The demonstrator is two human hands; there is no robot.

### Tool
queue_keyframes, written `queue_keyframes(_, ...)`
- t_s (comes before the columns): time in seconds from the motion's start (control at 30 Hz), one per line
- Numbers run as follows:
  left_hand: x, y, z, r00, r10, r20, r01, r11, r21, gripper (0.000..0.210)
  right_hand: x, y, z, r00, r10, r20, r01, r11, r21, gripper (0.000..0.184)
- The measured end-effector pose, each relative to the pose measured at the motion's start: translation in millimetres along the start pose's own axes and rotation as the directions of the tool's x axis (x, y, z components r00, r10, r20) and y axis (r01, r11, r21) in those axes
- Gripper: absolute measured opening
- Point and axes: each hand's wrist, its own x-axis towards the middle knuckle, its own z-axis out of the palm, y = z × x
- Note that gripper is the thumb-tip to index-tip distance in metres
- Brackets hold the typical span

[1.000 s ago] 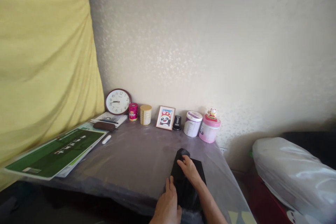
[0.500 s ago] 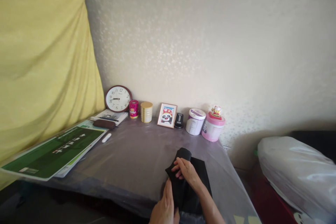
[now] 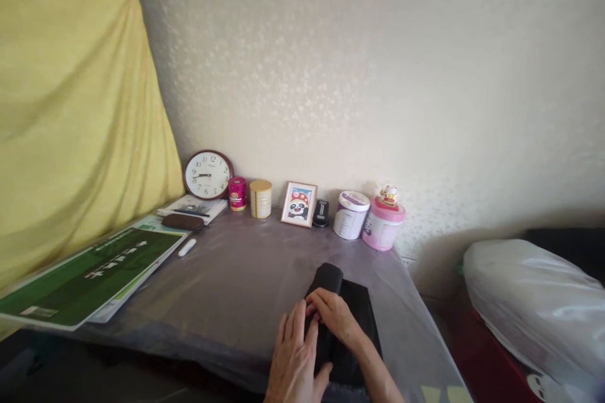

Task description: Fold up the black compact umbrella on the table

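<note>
Black item (image 3: 362,307) lies on the grey-covered table (image 3: 227,289) near its front right, left hand (image 3: 297,351) along the item's left side, right hand (image 3: 336,316) on top, fingers bunched close; can't tell if either grips. Purple-white tub (image 3: 350,221), pink tub (image 3: 382,230) and yellow canister (image 3: 261,201), lidded, contents hidden, line the back by the patterned wall (image 3: 331,63). White plastic bag (image 3: 529,302) at right runs out of view.

From the wearer's head I look forward and down across the tabletop (image 3: 236,283) toward the wall (image 3: 331,63) at upper centre, left hand (image 3: 295,356) and right hand (image 3: 338,318) near at lower centre.
</note>
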Motion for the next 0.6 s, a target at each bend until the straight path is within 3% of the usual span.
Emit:
queue_keyframes(0.1, 2, -7, 27.5, 1.000, 0.015, 0.016, -0.014, 0.997, -0.071, 0.074, -8, -6, 3, 0.992, -0.107, -0.067, 0.096, 0.984, -0.152, 0.034)
queue_keyframes(0.17, 3, -13, 47.4, 1.000, -0.001, -0.030, -0.002, 0.996, -0.092, 0.071, -14, -9, 5, 0.972, -0.213, -0.096, 0.180, 0.945, -0.275, 0.032)
queue_keyframes(0.3, 5, -21, 69.3, 0.998, -0.037, -0.045, 0.033, 0.995, -0.090, 0.069, -16, -4, 5, 0.926, -0.377, -0.036, 0.337, 0.863, -0.377, 0.031)
queue_keyframes(0.43, 7, -22, 67.8, 0.996, -0.076, 0.039, 0.079, 0.993, -0.090, 0.071, 7, 14, -4, 0.923, -0.384, -0.033, 0.337, 0.845, -0.415, 0.030)
queue_keyframes(0.6, 5, -15, 46.8, 0.982, -0.098, 0.164, 0.106, 0.994, -0.037, 0.084, 44, 33, -15, 0.941, -0.320, -0.114, 0.224, 0.836, -0.502, 0.030)
